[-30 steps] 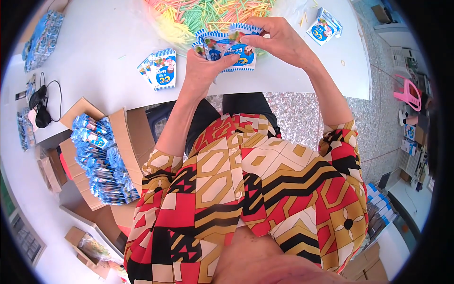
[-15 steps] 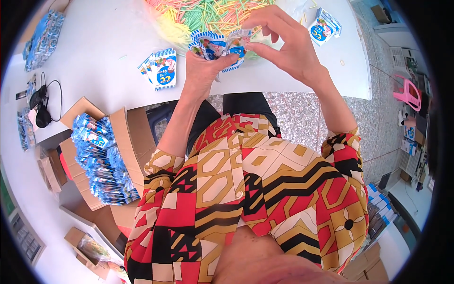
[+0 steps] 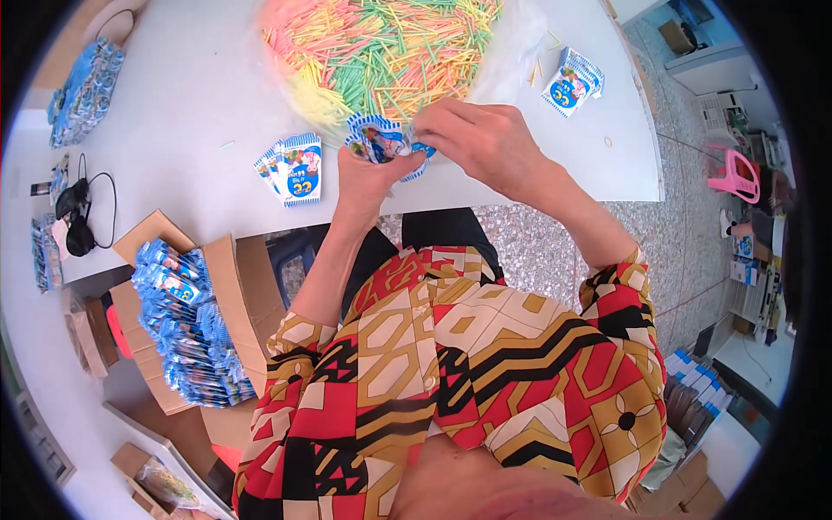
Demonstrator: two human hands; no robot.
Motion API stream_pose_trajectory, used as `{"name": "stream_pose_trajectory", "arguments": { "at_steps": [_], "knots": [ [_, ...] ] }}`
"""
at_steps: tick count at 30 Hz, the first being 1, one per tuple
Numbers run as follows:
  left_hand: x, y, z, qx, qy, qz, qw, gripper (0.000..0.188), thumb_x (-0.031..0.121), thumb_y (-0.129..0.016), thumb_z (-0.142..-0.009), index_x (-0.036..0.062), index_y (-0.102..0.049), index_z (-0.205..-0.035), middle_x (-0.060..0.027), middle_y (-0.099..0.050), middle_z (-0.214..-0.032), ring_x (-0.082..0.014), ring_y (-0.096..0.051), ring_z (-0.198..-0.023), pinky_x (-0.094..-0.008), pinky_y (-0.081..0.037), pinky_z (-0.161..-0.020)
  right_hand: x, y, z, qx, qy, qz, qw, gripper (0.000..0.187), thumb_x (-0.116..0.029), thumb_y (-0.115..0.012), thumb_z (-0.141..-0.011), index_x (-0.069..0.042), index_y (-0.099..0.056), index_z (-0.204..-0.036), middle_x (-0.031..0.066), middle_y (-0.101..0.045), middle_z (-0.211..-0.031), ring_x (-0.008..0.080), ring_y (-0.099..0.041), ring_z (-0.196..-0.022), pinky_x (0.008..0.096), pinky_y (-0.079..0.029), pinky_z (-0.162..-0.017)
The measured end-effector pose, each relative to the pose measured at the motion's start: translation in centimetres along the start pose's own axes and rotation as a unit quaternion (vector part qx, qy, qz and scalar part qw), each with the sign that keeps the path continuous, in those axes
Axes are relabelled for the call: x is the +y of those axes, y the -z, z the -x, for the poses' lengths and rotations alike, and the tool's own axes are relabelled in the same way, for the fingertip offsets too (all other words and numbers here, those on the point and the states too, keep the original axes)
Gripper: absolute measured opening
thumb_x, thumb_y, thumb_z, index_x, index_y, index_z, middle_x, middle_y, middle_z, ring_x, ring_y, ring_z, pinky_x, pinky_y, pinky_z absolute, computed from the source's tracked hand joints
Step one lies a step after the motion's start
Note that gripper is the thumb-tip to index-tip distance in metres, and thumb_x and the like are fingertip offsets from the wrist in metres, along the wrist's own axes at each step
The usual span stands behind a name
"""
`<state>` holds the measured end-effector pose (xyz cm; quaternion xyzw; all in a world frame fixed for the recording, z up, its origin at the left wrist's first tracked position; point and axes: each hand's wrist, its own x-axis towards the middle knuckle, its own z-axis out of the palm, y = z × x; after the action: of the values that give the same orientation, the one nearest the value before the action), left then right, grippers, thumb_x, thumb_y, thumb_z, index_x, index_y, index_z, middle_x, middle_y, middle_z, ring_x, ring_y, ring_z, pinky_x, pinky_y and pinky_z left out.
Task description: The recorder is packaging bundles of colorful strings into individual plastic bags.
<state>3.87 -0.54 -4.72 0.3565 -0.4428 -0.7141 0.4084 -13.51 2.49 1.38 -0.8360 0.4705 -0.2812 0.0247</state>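
Note:
My left hand is closed around several small blue-and-white striped packets, held upright over the table's near edge. My right hand has its fingertips pinched together at the right side of these packets, on the edge of one of them. What lies between those fingertips is partly hidden. Just beyond both hands spreads a heap of thin pink, green, yellow and orange sticks on clear plastic. A fanned set of matching packets lies to the left of my left hand.
More packets lie at the table's right. At the lower left, an open cardboard box is filled with packets. Bundled packets and a black corded object sit on the left. A pink stool stands far right.
The view has shifted, so the table and stick heap show lower. My right hand's fingers have gone from spread apart to pinched together at the packets.

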Motion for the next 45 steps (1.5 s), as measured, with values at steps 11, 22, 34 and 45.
{"name": "stream_pose_trajectory", "arguments": {
  "at_steps": [11,22,34,45],
  "knots": [
    [0.2,0.2,-0.7,-0.003,-0.017,0.049,0.999,0.031,-0.004,-0.074,-0.069,0.0,-0.062,-0.098,-0.0067,-0.067,-0.091,-0.0104,-0.063,-0.078,-0.0249,-0.051,-0.071,4.9,0.7,-3.4,-0.019,-0.115,-0.244,0.963,0.01,-0.012,-0.061,-0.086,-0.004,-0.064,-0.09,0.0008,-0.061,-0.079,0.0091,-0.056,-0.066,0.0254,-0.045,-0.058],
    [0.6,1.1,-0.8,0.003,-0.006,0.089,0.996,0.038,-0.007,-0.073,-0.069,-0.0012,-0.061,-0.104,-0.009,-0.067,-0.096,-0.0136,-0.065,-0.084,-0.0272,-0.052,-0.076,18.0,-2.7,-7.3,-0.076,-0.151,0.064,0.984,0.017,-0.01,-0.059,-0.075,0.0,-0.065,-0.087,0.017,-0.063,-0.087,0.0317,-0.06,-0.087,0.0419,-0.047,-0.076],
    [1.1,1.5,-0.6,0.019,-0.005,0.1,0.995,0.039,-0.005,-0.074,-0.069,-0.0006,-0.06,-0.104,-0.0091,-0.067,-0.096,-0.0141,-0.065,-0.084,-0.0276,-0.052,-0.077,18.1,-4.8,-10.8,-0.195,-0.166,0.159,0.954,0.018,-0.006,-0.059,-0.076,0.002,-0.06,-0.092,0.0224,-0.062,-0.093,0.0368,-0.059,-0.093,0.0444,-0.047,-0.079],
    [0.9,0.7,-0.7,-0.005,0.003,0.09,0.996,0.036,-0.005,-0.074,-0.07,-0.0003,-0.06,-0.103,-0.0094,-0.068,-0.095,-0.014,-0.065,-0.083,-0.0275,-0.053,-0.076,23.2,-5.5,-7.1,-0.096,-0.125,0.209,0.965,0.013,-0.005,-0.05,-0.079,0.001,-0.057,-0.088,0.0226,-0.061,-0.09,0.0374,-0.059,-0.089,0.0451,-0.046,-0.079]
  ]
}}
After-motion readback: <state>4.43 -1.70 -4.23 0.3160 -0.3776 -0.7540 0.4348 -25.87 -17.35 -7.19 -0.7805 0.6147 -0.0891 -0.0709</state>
